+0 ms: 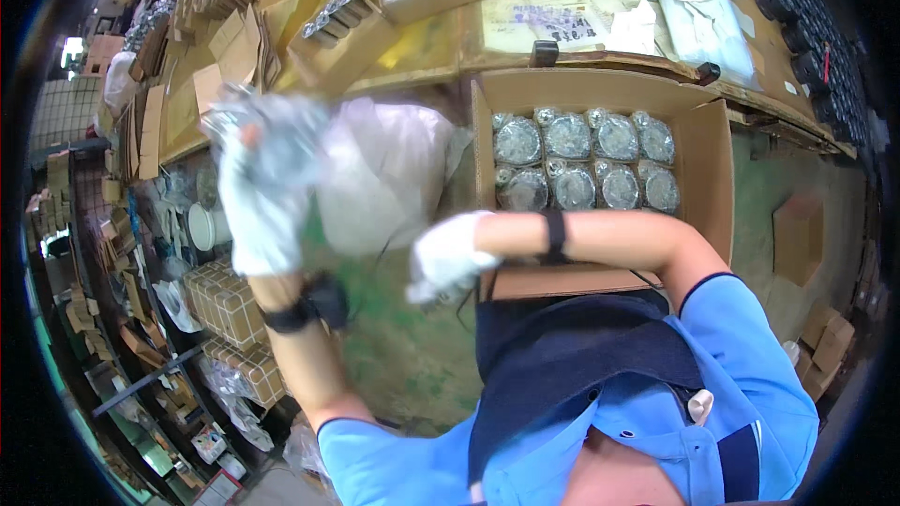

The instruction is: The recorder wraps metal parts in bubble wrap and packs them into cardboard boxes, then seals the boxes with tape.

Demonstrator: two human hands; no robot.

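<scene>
My left hand [258, 225], in a white glove, is raised at the upper left. Its fingers are closed on a plastic-wrapped metal part [286, 136], which is blurred by motion, so its exact shape is unclear. My right hand [448, 258], gloved too, hangs just left of a large open cardboard box [605, 92]; its fingers point down and left and are smeared. Inside the box, several round metal parts [568, 136] in clear plastic stand in two rows. My right forearm crosses the near side of the box. A big translucent plastic bag [380, 173] is between my hands, farther off.
Along the far side runs a workbench [511, 33] bearing small cartons, paper sheets and white cloths [703, 9]. One small carton [342, 42] there holds metal cylinders. Strapped boxes [225, 300] and shelving stand at the left. Another carton [799, 239] lies on the floor at right.
</scene>
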